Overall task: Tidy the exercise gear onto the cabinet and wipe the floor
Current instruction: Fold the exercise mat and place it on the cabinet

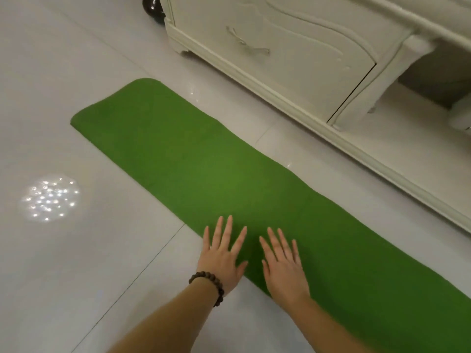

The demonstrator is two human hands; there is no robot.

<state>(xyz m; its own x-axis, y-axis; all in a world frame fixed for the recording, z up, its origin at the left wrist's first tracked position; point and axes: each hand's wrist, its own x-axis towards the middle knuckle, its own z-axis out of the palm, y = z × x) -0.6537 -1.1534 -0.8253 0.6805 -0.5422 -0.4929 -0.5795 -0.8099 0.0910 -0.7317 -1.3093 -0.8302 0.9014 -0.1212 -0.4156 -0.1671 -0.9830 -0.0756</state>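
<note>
A long green exercise mat [193,161] lies on the pale tiled floor [63,110], running from upper left to lower right. Its far end looks folded or doubled over. My left hand [221,253], with a dark bead bracelet on the wrist, rests flat on the mat's near edge with fingers straight and spread. Beside it, my right hand [283,266] presses flat on the mat, fingers straight too. Neither hand holds anything. A cream cabinet [293,54] stands beyond the mat.
The cabinet has a carved door with a metal handle [248,44] and a low plinth close to the mat's far edge. A dark round object [153,7] sits at the cabinet's left corner. A lamp reflection [49,198] glints on the tiles at left.
</note>
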